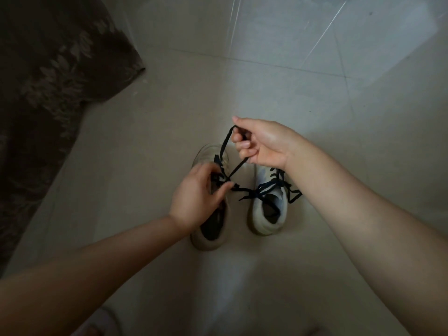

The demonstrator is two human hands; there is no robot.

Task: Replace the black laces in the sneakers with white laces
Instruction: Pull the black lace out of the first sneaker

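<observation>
Both grips are on the same black lace (233, 169): the right hand (263, 144) holds a raised loop of it, and the left hand (197, 194) pinches it at the left sneaker (210, 235). That sneaker stands on the tiled floor (278, 98), partly unlaced. Beside it, the right sneaker (268, 220) remains fully laced in black. No white laces are visible, so I judge the work barely begun.

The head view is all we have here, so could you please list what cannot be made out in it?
- Left sneaker: the left hand covers its eyelets, so how far its black lace is undone is hidden.
- Right sneaker: its toe sits behind the right hand.
- White laces: none in view.
- Pale object at the bottom edge: cut off, dim, unidentifiable.
</observation>
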